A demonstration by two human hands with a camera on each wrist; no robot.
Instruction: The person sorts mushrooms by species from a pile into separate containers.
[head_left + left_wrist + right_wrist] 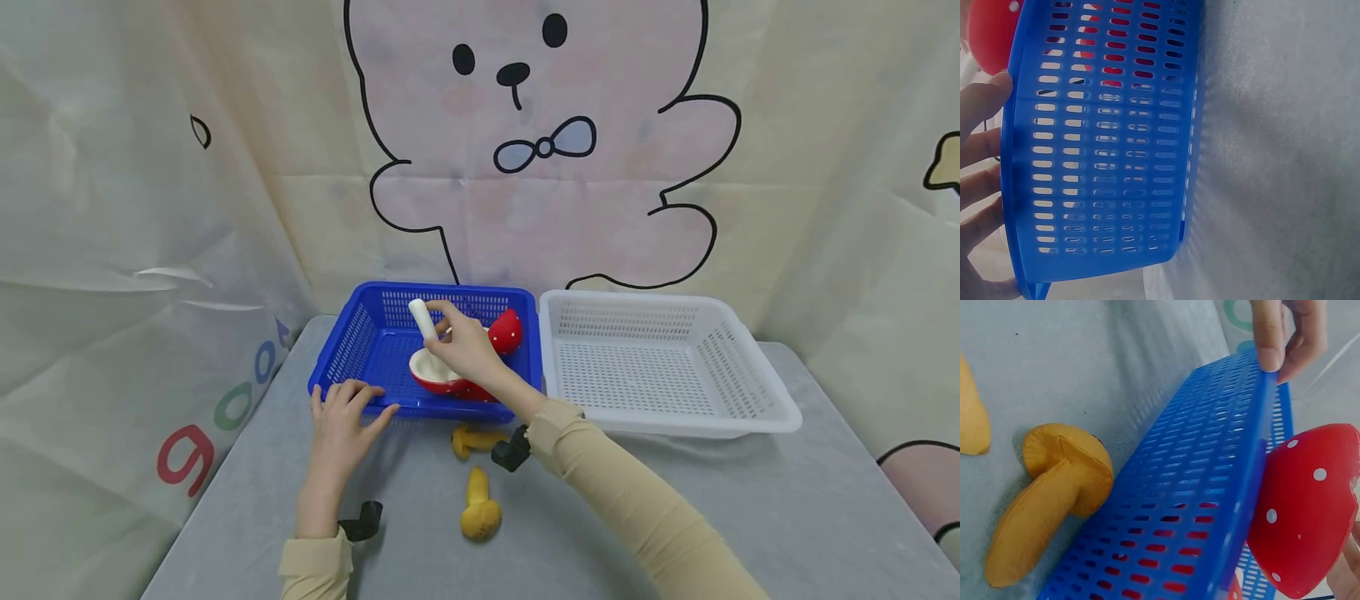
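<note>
My right hand (468, 346) grips a toy mushroom by its white stem (422, 318), over the blue basket (352, 350). The mushroom's red, white-dotted cap (1307, 509) hangs downward, its pale underside (429, 367) facing up. Another red-dotted mushroom (506, 331) lies in the basket's right part, and more red shows below the hand, partly hidden. My left hand (341, 425) rests on the basket's front-left rim; its fingertips touch the rim (1011, 162) in the left wrist view.
To the right stands a white basket (768, 400), beside the blue one. Two yellow-brown mushrooms lie on the grey table in front: one (476, 440) close to the blue basket, the other (480, 508) nearer me. A cloth with a printed bear (540, 208) hangs behind.
</note>
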